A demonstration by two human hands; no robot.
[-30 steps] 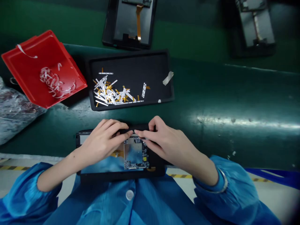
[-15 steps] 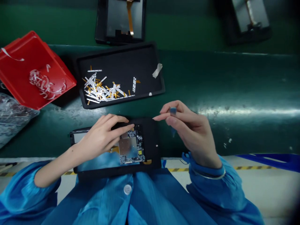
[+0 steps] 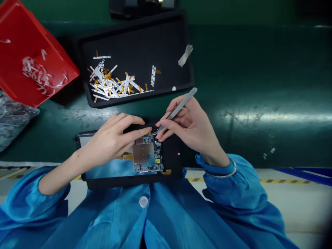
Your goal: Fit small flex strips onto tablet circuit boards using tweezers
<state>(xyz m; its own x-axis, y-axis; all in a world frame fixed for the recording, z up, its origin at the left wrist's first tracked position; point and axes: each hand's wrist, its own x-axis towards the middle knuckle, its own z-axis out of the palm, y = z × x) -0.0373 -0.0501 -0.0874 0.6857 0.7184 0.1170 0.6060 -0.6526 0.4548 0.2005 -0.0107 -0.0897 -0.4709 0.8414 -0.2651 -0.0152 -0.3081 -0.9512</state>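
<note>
A tablet-like device (image 3: 109, 169) with a bare circuit board (image 3: 143, 153) lies at the table's near edge, on a black holder (image 3: 172, 162). Across its upper left part rests my left hand (image 3: 111, 138), fingers spread, the index fingertip at the board's top edge by a small orange piece. Metal tweezers (image 3: 178, 108) are pinched in my right hand (image 3: 192, 126); their tips point down-left to the board's top right corner. Whether the tips grip anything is too small to tell.
Behind the device, a black tray (image 3: 129, 45) holds many white strips with orange tabs (image 3: 109, 83). A red bin (image 3: 15, 69) with white scraps stands left, above a clear plastic bag (image 3: 12, 121). Another black device (image 3: 142, 7) sits at the top.
My right hand has moved left to the board, and the tweezers now point down at its corner. My left hand stays on the device. The view has shifted, with the tray appearing higher.
</note>
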